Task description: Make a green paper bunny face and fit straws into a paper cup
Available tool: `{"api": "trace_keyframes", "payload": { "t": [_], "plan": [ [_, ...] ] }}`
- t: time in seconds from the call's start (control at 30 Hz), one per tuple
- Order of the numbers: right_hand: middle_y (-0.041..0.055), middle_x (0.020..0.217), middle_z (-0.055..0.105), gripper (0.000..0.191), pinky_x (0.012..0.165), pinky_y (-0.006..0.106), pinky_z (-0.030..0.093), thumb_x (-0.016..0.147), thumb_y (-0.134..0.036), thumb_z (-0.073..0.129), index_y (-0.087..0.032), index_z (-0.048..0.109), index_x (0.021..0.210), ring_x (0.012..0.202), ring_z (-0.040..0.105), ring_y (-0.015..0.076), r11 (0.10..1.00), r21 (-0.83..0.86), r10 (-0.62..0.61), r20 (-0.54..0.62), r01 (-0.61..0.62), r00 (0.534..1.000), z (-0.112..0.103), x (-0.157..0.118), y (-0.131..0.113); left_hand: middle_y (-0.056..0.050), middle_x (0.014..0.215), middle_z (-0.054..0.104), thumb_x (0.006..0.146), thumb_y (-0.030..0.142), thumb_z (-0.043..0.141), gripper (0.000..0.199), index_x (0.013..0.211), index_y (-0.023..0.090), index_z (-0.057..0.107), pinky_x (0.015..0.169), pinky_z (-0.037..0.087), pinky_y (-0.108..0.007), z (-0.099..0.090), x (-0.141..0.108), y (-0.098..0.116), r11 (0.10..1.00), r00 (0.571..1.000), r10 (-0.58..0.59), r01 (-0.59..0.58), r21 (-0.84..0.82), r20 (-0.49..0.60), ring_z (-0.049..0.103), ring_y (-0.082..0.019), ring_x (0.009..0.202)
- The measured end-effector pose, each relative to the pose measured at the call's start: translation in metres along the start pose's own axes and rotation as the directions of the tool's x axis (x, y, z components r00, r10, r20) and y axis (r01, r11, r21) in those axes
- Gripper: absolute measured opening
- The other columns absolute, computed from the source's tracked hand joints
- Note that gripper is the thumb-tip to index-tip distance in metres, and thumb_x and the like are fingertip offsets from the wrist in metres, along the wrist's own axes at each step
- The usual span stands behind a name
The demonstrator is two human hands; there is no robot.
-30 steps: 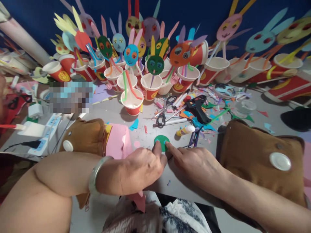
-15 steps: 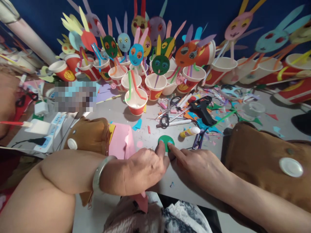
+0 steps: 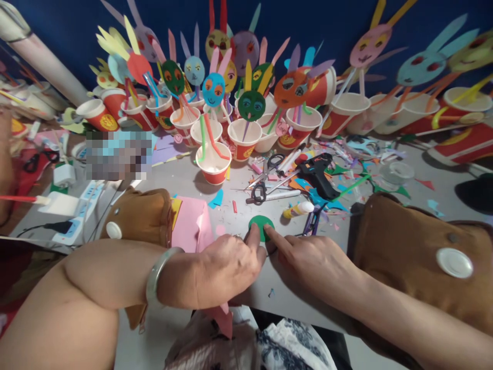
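A green paper oval lies flat on the grey table in front of me. My left hand, curled with its index finger reaching forward, presses a fingertip on the oval's left part. On its right part rests the index fingertip of my right hand, whose other fingers are bent under. Whatever lies beneath the fingertips is hidden. Just beyond my right hand are a yellow glue stick with a white cap and purple-handled scissors.
Paper cups with straw-legged paper rabbit faces line the back. Black scissors, a black glue gun and paper scraps lie ahead. Brown cloth bags flank me, left and right; pink paper and a power strip lie left.
Both fingertips remain on the green oval. A light-blue bit that showed beside the right fingertip is now covered. The whole view has shifted slightly.
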State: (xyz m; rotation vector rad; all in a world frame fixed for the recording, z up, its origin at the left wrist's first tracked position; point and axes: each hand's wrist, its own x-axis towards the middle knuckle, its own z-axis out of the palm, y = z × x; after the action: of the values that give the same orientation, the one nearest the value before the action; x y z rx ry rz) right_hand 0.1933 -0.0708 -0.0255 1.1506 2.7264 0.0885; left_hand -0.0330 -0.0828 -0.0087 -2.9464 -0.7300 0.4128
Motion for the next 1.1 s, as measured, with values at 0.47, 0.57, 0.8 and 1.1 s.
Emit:
{"api": "trace_keyframes", "payload": {
  "t": [0.47,0.57,0.8,1.1],
  "plan": [
    [-0.0017,0.061,0.068,0.057,0.045,0.033,0.017,0.075,-0.002,0.057,-0.006,0.055,0.132,0.047,0.061,0.0143,1.0,-0.012,-0.016,-0.059,0.015,0.998,0.002,0.0,-0.003,-0.042,0.14,0.047,0.065,0.074,0.071,0.116,0.142,-0.007,0.04,0.049,0.035,-0.031,-0.015,0.007,-0.004,0.998,0.996,0.061,-0.059,-0.02,0.069,0.059,-0.017,0.06],
    [-0.0018,0.061,0.067,0.055,0.045,0.033,0.019,0.076,-0.002,0.057,-0.006,0.056,0.13,0.047,0.062,0.0142,1.0,-0.006,-0.02,-0.075,0.019,0.997,0.001,0.0,-0.003,-0.041,0.14,0.048,0.075,0.063,0.069,0.101,0.143,-0.005,0.04,0.049,0.035,-0.03,-0.015,0.007,-0.003,0.998,0.997,0.054,-0.053,-0.017,0.059,0.059,-0.016,0.061],
    [-0.0013,0.062,0.068,0.056,0.046,0.033,0.016,0.075,-0.002,0.056,-0.006,0.053,0.131,0.046,0.058,0.0125,1.0,-0.019,-0.022,-0.081,0.021,0.996,0.005,0.001,-0.004,-0.043,0.137,0.048,0.072,0.069,0.067,0.11,0.142,-0.01,0.038,0.05,0.035,-0.031,-0.012,0.007,-0.003,0.998,0.997,0.059,-0.058,-0.033,0.049,0.06,-0.018,0.061],
    [-0.0016,0.059,0.066,0.06,0.046,0.033,0.013,0.076,-0.004,0.055,-0.006,0.05,0.135,0.044,0.055,0.0124,1.0,-0.022,-0.02,-0.049,0.019,0.999,0.007,-0.001,-0.003,-0.038,0.14,0.05,0.09,0.047,0.055,0.074,0.142,-0.004,0.043,0.053,0.036,-0.031,-0.008,0.005,-0.003,0.999,0.999,0.041,-0.041,-0.005,-0.001,0.061,-0.017,0.064]
  ]
}}
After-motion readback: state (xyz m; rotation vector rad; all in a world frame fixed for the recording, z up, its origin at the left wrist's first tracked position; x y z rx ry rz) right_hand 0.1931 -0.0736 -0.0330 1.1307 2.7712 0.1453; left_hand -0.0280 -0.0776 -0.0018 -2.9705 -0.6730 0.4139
